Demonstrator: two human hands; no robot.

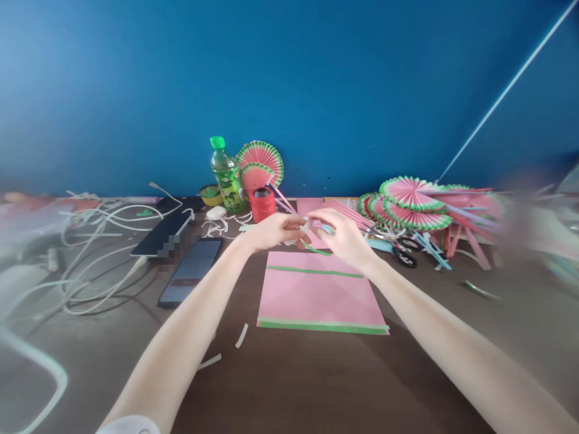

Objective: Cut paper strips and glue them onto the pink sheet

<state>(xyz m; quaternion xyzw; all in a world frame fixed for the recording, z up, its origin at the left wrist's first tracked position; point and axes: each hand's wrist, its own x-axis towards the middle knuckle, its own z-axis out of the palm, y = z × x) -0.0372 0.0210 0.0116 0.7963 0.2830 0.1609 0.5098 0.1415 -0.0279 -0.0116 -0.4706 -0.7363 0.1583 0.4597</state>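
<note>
Both my hands meet above the far edge of a pink paper sheet (312, 295) that bears two green strips, one along its near edge and one near its far edge. My right hand (341, 235) is closed around a small pink-and-blue object (326, 229), mostly hidden by the fingers, its kind unclear. Fingers bent, my left hand (280, 232) reaches toward the same object. A whitish bit shows between the two hands, and I cannot make out what the left fingertips hold. A loose green strip lies just below the hands.
Behind stand a green-capped bottle (226, 175), a red container (263, 205) and pleated paper fans (260, 163). More fans (411, 202) pile up at right beside black-handled scissors (404, 256). Phones (190, 271) and tangled white cables (108, 232) lie left; paper scraps (242, 336) lie in front.
</note>
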